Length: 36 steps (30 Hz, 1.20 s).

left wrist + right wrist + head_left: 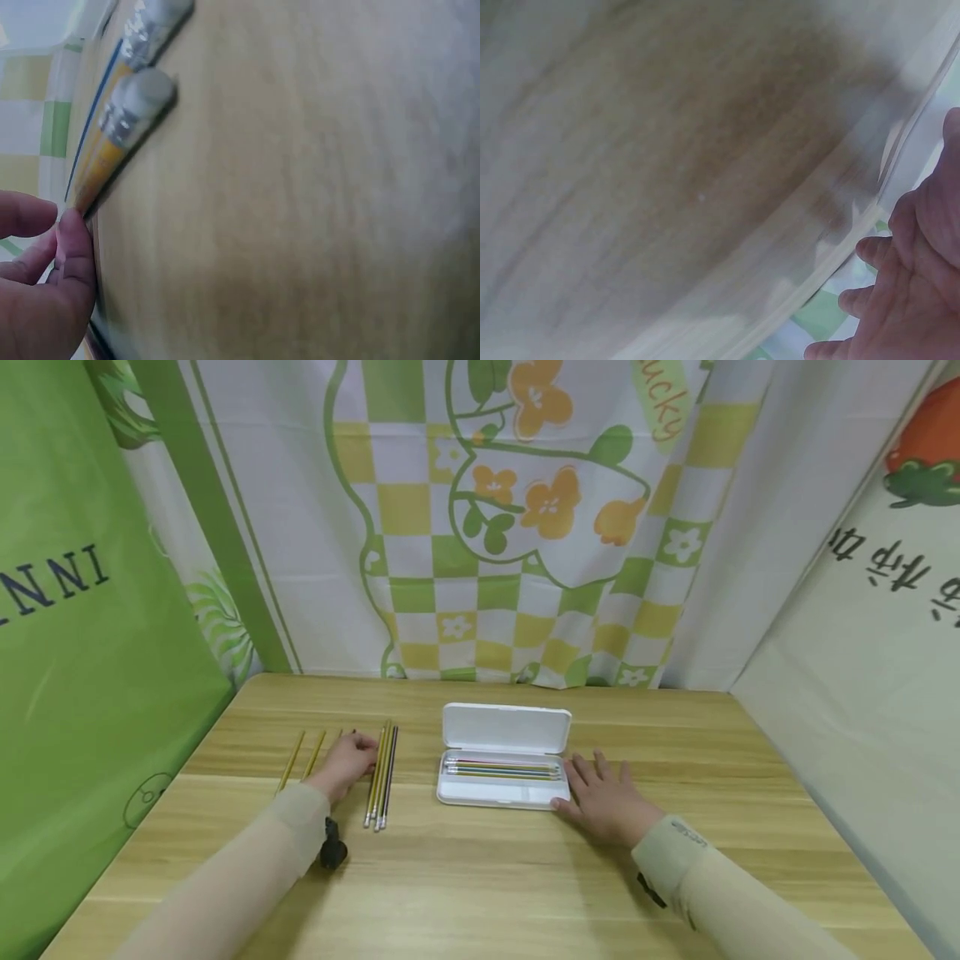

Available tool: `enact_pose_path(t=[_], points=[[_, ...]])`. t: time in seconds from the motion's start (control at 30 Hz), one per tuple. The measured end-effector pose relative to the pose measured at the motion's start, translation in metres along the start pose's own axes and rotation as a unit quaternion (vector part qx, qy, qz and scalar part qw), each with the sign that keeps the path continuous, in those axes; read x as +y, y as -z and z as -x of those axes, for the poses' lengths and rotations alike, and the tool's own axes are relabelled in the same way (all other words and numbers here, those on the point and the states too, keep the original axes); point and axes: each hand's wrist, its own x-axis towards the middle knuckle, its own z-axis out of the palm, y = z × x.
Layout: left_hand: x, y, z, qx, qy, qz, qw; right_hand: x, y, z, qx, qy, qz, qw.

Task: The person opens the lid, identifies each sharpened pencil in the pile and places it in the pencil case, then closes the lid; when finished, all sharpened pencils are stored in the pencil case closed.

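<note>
My left hand (348, 763) is at the left side of a bundle of pencils (382, 777). In the left wrist view its thumb and fingertips come together at the shaft of a yellow pencil (101, 169) with a white eraser; the tips partly hide the shaft. A white pencil case (465, 792) lies open with its lid raised at the back, several pencils (502, 770) lying across inside. My right hand (606, 799) rests with fingers spread at the case's right end, thumb against its front corner. The right wrist view shows that hand (907, 292) with straight fingers.
Left of the bundle, separate yellow pencils (291, 762) lie spaced apart, some partly hidden by my left hand. The wooden table (480, 877) reaches back to a patterned curtain (420, 510), with a green cloth (90, 652) at the left and a pale one (840, 693) at the right.
</note>
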Motion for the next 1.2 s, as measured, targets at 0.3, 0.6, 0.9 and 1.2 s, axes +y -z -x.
enact_pose_path(t=[0.3,0.6,0.9,1.2], points=[[0.004,-0.003,0.003,0.006,-0.033,-0.107,0.9936,-0.006,0.007,0.002,-0.022,-0.007,0.003,0.9997],[0.009,-0.006,0.006,0.023,-0.038,-0.147,0.9881,-0.007,0.009,0.004,-0.019,-0.004,-0.009,0.9998],[0.014,-0.007,0.01,0.024,-0.072,-0.265,0.9613,0.0,-0.002,0.0,-0.007,-0.002,-0.002,1.0],[0.016,-0.009,-0.003,0.018,-0.067,-0.327,0.9423,-0.001,-0.001,0.0,-0.003,-0.001,0.006,1.0]])
